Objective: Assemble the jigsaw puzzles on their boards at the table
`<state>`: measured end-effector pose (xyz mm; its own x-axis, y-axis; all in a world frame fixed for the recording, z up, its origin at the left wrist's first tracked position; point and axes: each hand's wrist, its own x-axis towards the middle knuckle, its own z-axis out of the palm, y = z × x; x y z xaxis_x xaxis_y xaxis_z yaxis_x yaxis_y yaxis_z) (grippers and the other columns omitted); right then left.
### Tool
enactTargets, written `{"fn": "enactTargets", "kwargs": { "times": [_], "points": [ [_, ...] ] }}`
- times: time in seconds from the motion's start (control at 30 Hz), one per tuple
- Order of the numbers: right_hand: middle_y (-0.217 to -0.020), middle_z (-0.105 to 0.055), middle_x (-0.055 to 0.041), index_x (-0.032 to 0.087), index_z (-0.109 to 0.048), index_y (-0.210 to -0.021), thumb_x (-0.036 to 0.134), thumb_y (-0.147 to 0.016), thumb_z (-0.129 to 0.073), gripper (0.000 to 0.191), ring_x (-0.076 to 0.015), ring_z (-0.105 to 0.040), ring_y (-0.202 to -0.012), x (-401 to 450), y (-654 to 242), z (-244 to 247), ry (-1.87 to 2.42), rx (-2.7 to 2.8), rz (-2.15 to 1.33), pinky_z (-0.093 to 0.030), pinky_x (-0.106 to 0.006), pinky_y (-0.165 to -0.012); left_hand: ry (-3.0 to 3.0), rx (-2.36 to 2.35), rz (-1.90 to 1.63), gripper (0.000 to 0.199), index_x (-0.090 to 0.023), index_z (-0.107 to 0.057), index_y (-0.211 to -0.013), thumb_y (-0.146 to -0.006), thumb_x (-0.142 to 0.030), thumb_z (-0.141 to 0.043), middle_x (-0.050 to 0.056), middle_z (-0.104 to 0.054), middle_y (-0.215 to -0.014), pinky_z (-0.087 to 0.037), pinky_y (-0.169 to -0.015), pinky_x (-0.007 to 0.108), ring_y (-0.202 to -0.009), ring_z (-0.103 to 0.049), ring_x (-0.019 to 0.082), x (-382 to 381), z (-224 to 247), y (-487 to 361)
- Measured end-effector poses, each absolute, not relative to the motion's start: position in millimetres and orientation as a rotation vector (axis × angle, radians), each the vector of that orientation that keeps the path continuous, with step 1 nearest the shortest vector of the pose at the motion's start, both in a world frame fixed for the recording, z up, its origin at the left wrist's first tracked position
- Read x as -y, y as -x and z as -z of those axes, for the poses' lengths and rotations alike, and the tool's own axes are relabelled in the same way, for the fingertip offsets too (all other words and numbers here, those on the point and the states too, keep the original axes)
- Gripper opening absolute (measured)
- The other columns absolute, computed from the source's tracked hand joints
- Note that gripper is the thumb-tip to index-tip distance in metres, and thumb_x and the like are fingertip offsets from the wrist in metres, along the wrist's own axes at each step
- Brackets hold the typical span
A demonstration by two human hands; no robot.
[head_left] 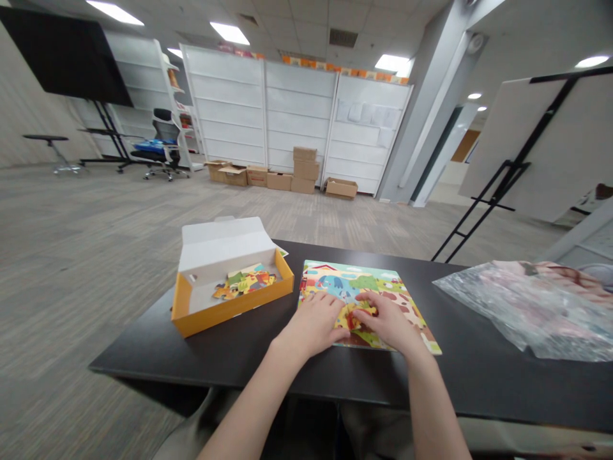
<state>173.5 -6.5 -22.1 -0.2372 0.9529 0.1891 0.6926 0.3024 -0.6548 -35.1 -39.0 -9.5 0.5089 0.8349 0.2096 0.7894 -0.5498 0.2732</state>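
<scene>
A colourful jigsaw puzzle board [330,281] with printed animals lies flat on the dark table. My left hand [313,322] rests palm down on its left part, fingers stretched out and thumb apart. Over the board's lower middle, my right hand [390,322] has its thumb and index finger closed around a yellow and red puzzle piece [355,317], which touches or lies just above the board. The fingers partly hide this piece. Left of the board stands an orange and white box [232,312] with its lid up, holding several loose puzzle pieces [246,281].
On the table's right side lies a clear plastic bag [541,313] with pinkish contents. The black table [230,358] has its left corner close to the box. Beyond it are cardboard boxes [304,169], an office chair [161,147] and a board on a black stand [512,166].
</scene>
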Motion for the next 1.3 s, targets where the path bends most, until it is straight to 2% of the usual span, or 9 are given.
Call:
{"fn": "enactTargets", "kwargs": {
  "times": [0.2, 0.43, 0.53, 0.63, 0.77, 0.87, 1.03, 1.17, 1.3],
  "points": [
    [-0.094, -0.073, -0.0059, 0.021, -0.069, -0.099, 0.037, -0.081, -0.061, 0.025, -0.0243, -0.067, -0.091, 9, -171, 15, 1.377, 2.027, -0.627, -0.051, -0.037, -0.085, -2.604, -1.412, -0.494, 0.045, -0.017, -0.061, -0.122, -0.087, -0.043, -0.071, 0.011, -0.067, -0.117, -0.047, -0.100, 0.045, -0.115, -0.059, 0.031, 38, 11, 35],
    [-0.068, -0.061, -0.0003, 0.019, -0.066, -0.105, 0.041, -0.082, -0.057, 0.033, -0.0204, -0.061, -0.066, 6, -170, 20, 1.440, 1.901, -0.754, -0.046, -0.031, -0.060, -2.512, -1.389, -0.526, 0.052, -0.016, -0.057, -0.128, -0.085, -0.040, -0.074, 0.013, -0.064, -0.123, -0.047, -0.103, 0.044, -0.121, -0.057, 0.031, 37, 11, 34],
    [-0.063, -0.057, 0.0017, 0.018, -0.065, -0.107, 0.043, -0.083, -0.057, 0.036, -0.0183, -0.056, -0.059, 5, -170, 21, 1.431, 1.866, -0.786, -0.043, -0.030, -0.056, -2.440, -1.379, -0.579, 0.055, -0.017, -0.056, -0.128, -0.083, -0.040, -0.075, 0.013, -0.063, -0.126, -0.047, -0.104, 0.045, -0.123, -0.057, 0.032, 37, 9, 36],
    [-0.061, -0.055, 0.0024, 0.017, -0.066, -0.105, 0.047, -0.083, -0.058, 0.039, -0.0171, -0.054, -0.056, 5, -172, 19, 1.393, 1.836, -0.811, -0.043, -0.030, -0.055, -2.381, -1.390, -0.639, 0.055, -0.019, -0.054, -0.128, -0.082, -0.041, -0.074, 0.012, -0.061, -0.126, -0.051, -0.098, 0.046, -0.117, -0.061, 0.031, 38, 6, 37],
    [-0.069, -0.063, -0.0016, 0.016, -0.066, -0.105, 0.051, -0.082, -0.060, 0.042, -0.0186, -0.061, -0.064, 8, -173, 11, 1.367, 1.762, -0.962, -0.048, -0.030, -0.058, -2.366, -1.418, -0.688, 0.054, -0.020, -0.052, -0.129, -0.083, -0.043, -0.070, 0.011, -0.059, -0.127, -0.055, -0.091, 0.046, -0.108, -0.066, 0.030, 41, 0, 40],
    [-0.074, -0.067, -0.0036, 0.016, -0.066, -0.104, 0.051, -0.079, -0.063, 0.043, -0.0185, -0.063, -0.067, 11, -171, 5, 1.375, 1.677, -1.059, -0.049, -0.028, -0.056, -2.384, -1.397, -0.747, 0.052, -0.021, -0.052, -0.127, -0.083, -0.041, -0.070, 0.010, -0.059, -0.128, -0.055, -0.092, 0.045, -0.110, -0.066, 0.029, 42, -4, 42],
    [-0.070, -0.064, 0.0003, 0.018, -0.063, -0.106, 0.051, -0.078, -0.065, 0.043, -0.0138, -0.057, -0.054, 14, -167, 1, 1.428, 1.547, -1.165, -0.048, -0.026, -0.047, -2.462, -1.339, -0.817, 0.051, -0.021, -0.052, -0.125, -0.081, -0.036, -0.072, 0.010, -0.060, -0.129, -0.054, -0.098, 0.043, -0.115, -0.063, 0.028, 41, -5, 46],
    [-0.071, -0.065, 0.0004, 0.019, -0.063, -0.104, 0.050, -0.077, -0.065, 0.041, -0.0116, -0.055, -0.049, 14, -164, 2, 1.428, 1.499, -1.144, -0.047, -0.024, -0.043, -2.503, -1.350, -0.823, 0.050, -0.021, -0.052, -0.125, -0.081, -0.034, -0.072, 0.010, -0.061, -0.128, -0.053, -0.101, 0.045, -0.118, -0.062, 0.030, 40, -6, 46],
    [-0.070, -0.066, -0.0002, 0.018, -0.064, -0.101, 0.050, -0.074, -0.068, 0.042, -0.0131, -0.058, -0.052, 14, -162, 0, 1.397, 1.464, -1.119, -0.048, -0.024, -0.044, -2.463, -1.350, -0.832, 0.049, -0.021, -0.050, -0.126, -0.083, -0.035, -0.070, 0.011, -0.062, -0.127, -0.054, -0.099, 0.044, -0.116, -0.063, 0.029, 40, -9, 46]
  ]
}}
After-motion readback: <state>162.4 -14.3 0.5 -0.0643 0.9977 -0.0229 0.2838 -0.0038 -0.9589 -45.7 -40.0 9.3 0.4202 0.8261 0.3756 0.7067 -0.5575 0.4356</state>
